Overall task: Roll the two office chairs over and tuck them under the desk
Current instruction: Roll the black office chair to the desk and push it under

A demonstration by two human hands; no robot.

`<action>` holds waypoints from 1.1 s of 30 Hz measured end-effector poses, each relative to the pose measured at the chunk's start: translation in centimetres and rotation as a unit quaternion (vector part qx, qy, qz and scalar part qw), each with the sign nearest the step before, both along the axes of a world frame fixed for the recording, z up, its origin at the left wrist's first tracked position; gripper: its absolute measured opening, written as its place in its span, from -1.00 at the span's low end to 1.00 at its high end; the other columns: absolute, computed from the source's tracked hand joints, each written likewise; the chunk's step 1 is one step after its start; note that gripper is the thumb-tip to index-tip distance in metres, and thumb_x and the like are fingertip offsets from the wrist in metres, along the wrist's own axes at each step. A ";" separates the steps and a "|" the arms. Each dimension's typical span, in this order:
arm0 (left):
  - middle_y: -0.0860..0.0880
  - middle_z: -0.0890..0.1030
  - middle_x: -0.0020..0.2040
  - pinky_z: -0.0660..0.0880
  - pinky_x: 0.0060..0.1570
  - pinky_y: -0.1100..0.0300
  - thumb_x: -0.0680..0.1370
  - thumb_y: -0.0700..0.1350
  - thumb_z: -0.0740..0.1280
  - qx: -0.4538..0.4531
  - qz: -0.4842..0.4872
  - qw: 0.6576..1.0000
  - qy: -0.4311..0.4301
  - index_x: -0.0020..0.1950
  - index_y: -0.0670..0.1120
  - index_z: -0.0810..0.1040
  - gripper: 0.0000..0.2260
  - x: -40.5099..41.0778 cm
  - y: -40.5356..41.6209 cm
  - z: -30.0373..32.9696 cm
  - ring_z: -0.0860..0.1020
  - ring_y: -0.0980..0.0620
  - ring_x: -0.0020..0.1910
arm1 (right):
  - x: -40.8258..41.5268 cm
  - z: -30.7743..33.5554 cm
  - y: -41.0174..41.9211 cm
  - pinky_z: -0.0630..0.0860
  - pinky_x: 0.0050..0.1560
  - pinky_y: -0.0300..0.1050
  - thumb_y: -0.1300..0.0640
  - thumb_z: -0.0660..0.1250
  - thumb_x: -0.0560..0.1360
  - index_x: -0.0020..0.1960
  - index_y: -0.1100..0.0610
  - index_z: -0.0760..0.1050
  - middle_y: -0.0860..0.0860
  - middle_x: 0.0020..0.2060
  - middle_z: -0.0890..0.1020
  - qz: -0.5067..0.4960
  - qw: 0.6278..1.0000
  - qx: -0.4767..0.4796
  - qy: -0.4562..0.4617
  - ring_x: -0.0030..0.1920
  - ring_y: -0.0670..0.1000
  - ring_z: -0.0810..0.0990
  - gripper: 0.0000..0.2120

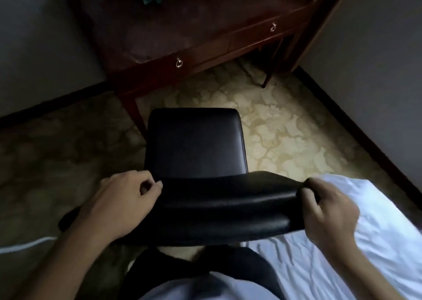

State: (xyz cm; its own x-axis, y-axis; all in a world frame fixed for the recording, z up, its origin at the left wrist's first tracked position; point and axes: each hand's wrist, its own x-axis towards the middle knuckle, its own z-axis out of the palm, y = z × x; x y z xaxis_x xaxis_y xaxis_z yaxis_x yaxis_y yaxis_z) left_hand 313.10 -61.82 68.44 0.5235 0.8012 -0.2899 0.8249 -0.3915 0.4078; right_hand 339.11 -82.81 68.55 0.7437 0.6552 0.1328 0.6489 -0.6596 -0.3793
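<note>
The left hand (127, 199) and the right hand (328, 210) are gripping with curled fingers the two ends of the backrest of the black chair (196, 144), which is standing on the carpet (285, 130) just before the front edge of the desk (182, 25).

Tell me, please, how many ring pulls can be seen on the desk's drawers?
2: one ring pull on the left drawer, another on the right drawer of the desk. None looks hidden.
</note>
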 end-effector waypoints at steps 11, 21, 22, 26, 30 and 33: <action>0.14 0.49 -0.27 0.50 -0.17 0.09 0.53 0.25 0.18 -0.036 0.038 0.998 0.033 -0.24 0.14 0.57 -0.69 7.7 -5.6 -2.4 0.51 0.12 -0.25 | 9.6 1.3 1.2 0.23 -0.44 -0.06 0.11 0.14 0.33 -0.43 0.17 0.24 0.02 -0.55 0.32 0.088 0.996 0.000 0.017 -0.46 0.08 0.33 -0.79; -0.07 0.64 -0.29 0.29 -0.50 0.29 0.57 0.21 0.21 -0.156 0.173 0.972 -0.020 -0.22 0.10 0.65 -0.67 10.7 -7.8 -1.1 0.49 0.11 -0.52 | 15.3 1.8 2.8 0.23 -0.37 -0.10 0.09 0.27 0.40 -0.35 0.08 0.47 0.02 -0.44 0.50 0.197 0.978 -0.059 0.020 -0.33 0.19 0.47 -0.84; -0.03 0.62 -0.26 0.27 -0.48 0.30 0.58 0.21 0.21 -0.128 0.181 0.975 -0.012 -0.22 0.08 0.65 -0.66 10.9 -8.3 -1.1 0.50 0.12 -0.47 | 15.6 1.9 3.1 0.26 -0.36 -0.09 0.12 0.35 0.40 -0.33 0.06 0.49 0.01 -0.42 0.51 0.217 0.974 -0.069 0.018 -0.31 0.19 0.51 -0.86; 0.03 0.53 -0.24 0.27 -0.47 0.26 0.58 0.22 0.16 -0.038 0.243 0.969 0.001 -0.21 -0.01 0.62 -0.60 10.5 -11.1 0.4 0.52 0.18 -0.35 | 16.8 2.3 4.3 0.42 -0.28 0.01 0.09 0.40 0.41 -0.20 0.03 0.58 -0.05 -0.35 0.51 0.308 0.941 -0.127 0.058 -0.18 0.14 0.52 -0.97; 0.04 0.54 -0.28 0.25 -0.49 0.21 0.55 0.24 0.16 0.011 0.302 0.952 0.040 -0.25 -0.03 0.60 -0.57 11.0 -14.9 1.6 0.51 0.17 -0.36 | 17.9 2.4 5.2 0.44 -0.18 0.02 -0.05 0.28 0.46 -0.13 -0.03 0.55 -0.08 -0.28 0.51 0.385 0.907 -0.159 0.066 -0.10 0.04 0.47 -0.88; 0.06 0.53 -0.33 0.25 -0.50 0.18 0.54 0.18 0.24 0.072 0.317 0.944 0.058 -0.31 -0.03 0.55 -0.63 11.8 -15.0 1.6 0.51 0.14 -0.34 | 18.3 1.8 5.2 0.42 -0.18 -0.01 -0.14 0.19 0.45 -0.11 -0.07 0.51 -0.10 -0.23 0.50 0.407 0.894 -0.177 0.056 -0.06 0.01 0.46 -0.81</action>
